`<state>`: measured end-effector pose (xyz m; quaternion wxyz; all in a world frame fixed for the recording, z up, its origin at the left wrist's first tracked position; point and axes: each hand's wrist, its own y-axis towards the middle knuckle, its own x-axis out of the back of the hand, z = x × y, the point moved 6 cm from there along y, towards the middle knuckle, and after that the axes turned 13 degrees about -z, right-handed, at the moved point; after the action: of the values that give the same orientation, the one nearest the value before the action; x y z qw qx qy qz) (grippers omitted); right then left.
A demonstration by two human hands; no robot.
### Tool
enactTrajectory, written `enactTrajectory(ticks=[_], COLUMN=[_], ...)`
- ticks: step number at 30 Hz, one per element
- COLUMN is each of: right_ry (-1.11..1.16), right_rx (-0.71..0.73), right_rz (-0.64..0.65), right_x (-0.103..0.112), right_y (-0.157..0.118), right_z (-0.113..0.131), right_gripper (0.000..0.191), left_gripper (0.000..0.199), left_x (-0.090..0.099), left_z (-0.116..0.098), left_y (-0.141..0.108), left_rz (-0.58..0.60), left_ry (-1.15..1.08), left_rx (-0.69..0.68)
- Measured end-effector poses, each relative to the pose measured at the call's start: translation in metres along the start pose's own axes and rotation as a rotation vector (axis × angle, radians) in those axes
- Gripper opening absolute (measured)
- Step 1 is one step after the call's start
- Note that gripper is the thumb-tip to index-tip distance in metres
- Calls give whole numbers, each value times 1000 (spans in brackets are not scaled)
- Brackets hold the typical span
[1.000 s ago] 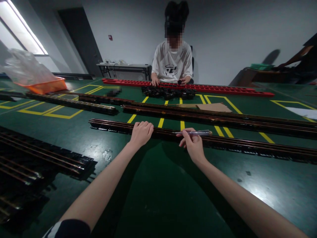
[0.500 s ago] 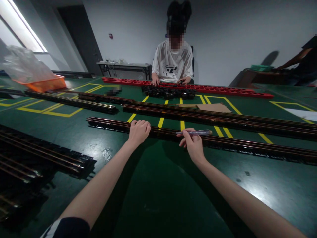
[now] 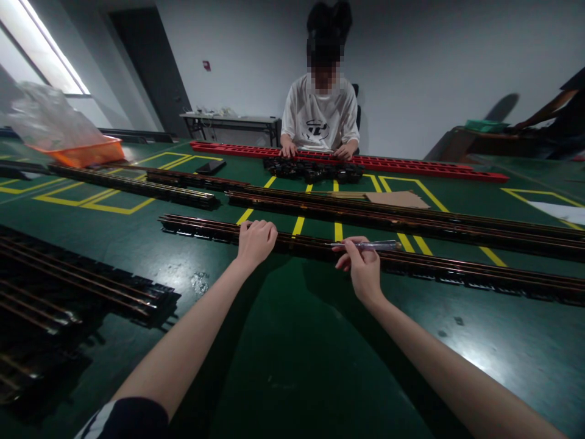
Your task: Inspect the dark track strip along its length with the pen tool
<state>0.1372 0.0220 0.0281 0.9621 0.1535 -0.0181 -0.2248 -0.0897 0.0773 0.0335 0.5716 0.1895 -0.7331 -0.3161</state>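
Observation:
A long black rail assembly with copper-coloured strips (image 3: 439,267) lies across the green table in front of me. My left hand (image 3: 257,242) is closed over the left part of this rail, its fingers wrapped over the far side. In my right hand (image 3: 364,265) is a screwdriver with a clear handle (image 3: 381,245). Its thin shaft points left, just above the rail, and the handle sticks out to the right past my fingers. Whether the tip touches the rail I cannot tell.
Behind it run more black rails (image 3: 320,210), with a piece of cardboard (image 3: 397,199) beyond. A stack of rails (image 3: 82,274) lies at the left, an orange tray (image 3: 86,152) at the back left. Across the table, a person in white (image 3: 320,116) sits behind a red slotted beam (image 3: 411,166).
My right hand has shifted slightly right with the screwdriver. The left hand stays on the rail. The co-worker's hand on the right of the picture has lowered and moved a little.

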Motion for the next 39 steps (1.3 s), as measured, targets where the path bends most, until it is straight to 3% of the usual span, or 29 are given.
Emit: enactTrajectory(ticks=[10,16,21,39], right_ry=[39,34,30,11], right_rx=[-12,-11,-1,14], right_rz=[37,29,37,65], right_x=[-2,-3,-2,-4], right_y=[1,1,1,0], right_z=[-4,-5,-4,-2], right_gripper=[19,18,19,19], left_gripper=[43,41,42,44], left_x=[1,1,-1,-5], left_z=[-4,-23,-36,-31], left_y=[-3,-9,-11,-6], left_rz=[16,-6,53,99], left_ry=[58,-53,-138,-57], left_rx=[-75,-176,-237,-240])
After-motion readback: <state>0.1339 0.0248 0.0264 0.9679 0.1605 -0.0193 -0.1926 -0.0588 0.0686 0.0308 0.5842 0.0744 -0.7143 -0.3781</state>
